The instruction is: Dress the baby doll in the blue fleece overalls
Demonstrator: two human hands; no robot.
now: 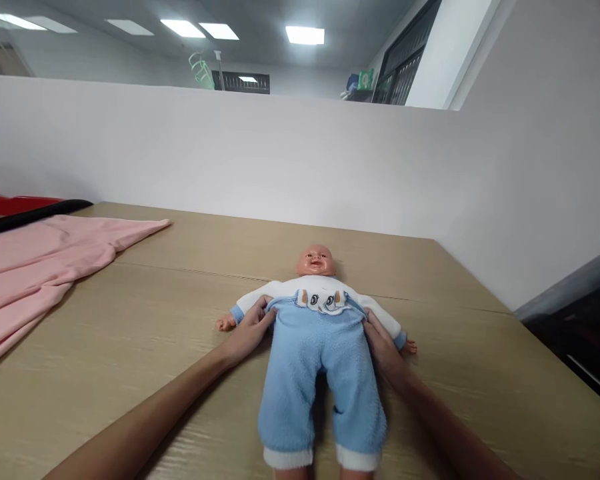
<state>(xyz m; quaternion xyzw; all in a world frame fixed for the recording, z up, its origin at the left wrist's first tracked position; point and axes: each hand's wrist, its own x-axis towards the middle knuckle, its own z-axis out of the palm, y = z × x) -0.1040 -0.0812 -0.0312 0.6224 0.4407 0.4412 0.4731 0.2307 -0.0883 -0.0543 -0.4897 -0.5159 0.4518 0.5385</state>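
White rectangular ceiling panels [305, 35] glare up top; shadow pools between the light-blue fleece trousers' [323, 337] legs; edges stretch wide.

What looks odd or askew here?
No spill shows. Slightly odd: on the doll, blue trousers reach unusually high, to the chest, gripped by the left hand and right hand. The pink cloth at left lies rumpled.
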